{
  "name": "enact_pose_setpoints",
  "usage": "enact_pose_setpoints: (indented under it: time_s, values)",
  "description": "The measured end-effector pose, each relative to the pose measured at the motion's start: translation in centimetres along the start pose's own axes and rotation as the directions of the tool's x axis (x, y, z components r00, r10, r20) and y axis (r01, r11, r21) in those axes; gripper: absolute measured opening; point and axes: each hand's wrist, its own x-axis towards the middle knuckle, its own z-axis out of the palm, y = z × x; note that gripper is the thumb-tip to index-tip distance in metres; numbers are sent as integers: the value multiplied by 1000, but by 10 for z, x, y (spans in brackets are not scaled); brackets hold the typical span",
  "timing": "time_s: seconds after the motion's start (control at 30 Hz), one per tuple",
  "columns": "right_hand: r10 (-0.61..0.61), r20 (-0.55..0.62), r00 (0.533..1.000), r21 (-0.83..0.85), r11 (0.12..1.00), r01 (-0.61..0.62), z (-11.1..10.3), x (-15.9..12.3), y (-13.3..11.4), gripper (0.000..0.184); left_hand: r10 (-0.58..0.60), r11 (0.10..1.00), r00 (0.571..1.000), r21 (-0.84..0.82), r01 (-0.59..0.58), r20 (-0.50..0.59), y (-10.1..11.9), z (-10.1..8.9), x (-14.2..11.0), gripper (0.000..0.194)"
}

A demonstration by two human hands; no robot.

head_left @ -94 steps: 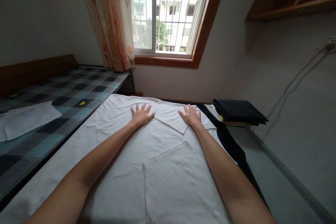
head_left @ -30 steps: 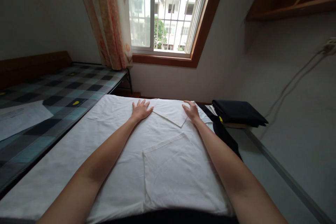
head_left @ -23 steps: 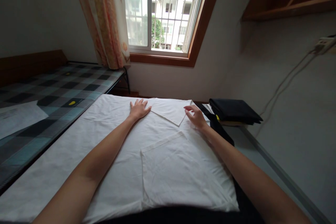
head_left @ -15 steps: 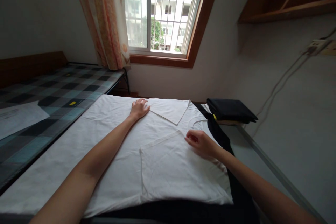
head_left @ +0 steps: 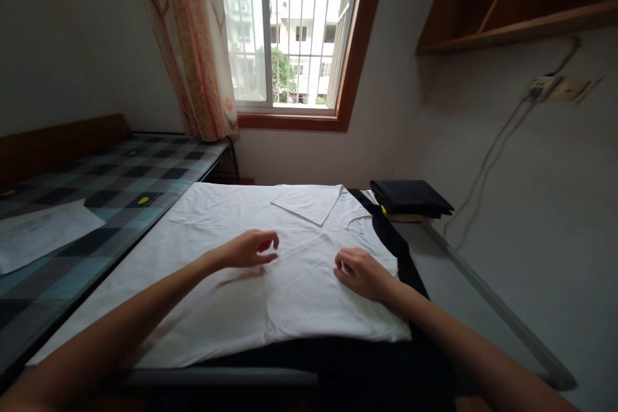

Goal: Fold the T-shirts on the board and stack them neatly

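Note:
A white shirt (head_left: 299, 290) lies flat on a black cloth (head_left: 386, 238) over the table, with a folded part (head_left: 309, 203) at its far end and a fold edge running across its middle. My left hand (head_left: 248, 249) hovers just above the shirt near that fold edge. Its fingers are loosely curved and apart, with nothing in them. My right hand (head_left: 360, 270) rests on the shirt's right half, its fingers curled down into the cloth.
A folded black stack (head_left: 410, 198) sits at the table's far right corner. A bed with a checked cover (head_left: 120, 174) and a white sheet of paper (head_left: 38, 232) stands to the left. There is a window and curtain (head_left: 197, 45) ahead, and a wall with a cable and socket (head_left: 541, 87) on the right.
Both hands have drawn back from the shirt's far end toward me. The right hand came first to the shirt's right half, and the left has lifted off and now hovers mid-shirt.

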Motion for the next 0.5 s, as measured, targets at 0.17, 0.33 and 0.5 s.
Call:
enact_pose_setpoints:
  time_s: [0.17,0.33,0.5]
  values:
    - [-27,118,993,14,1000,25,-12,-6,-22,13,-74,997,949,22,71,305,39,-16,-78,20]
    - [-93,272,958,35,996,87,-18,-13,-37,35,-330,944,872,101,315,362,34,-25,-138,28]
    - [-83,341,937,25,997,80,-27,-19,-41,45,-431,902,826,188,388,364,30,-31,-182,37]
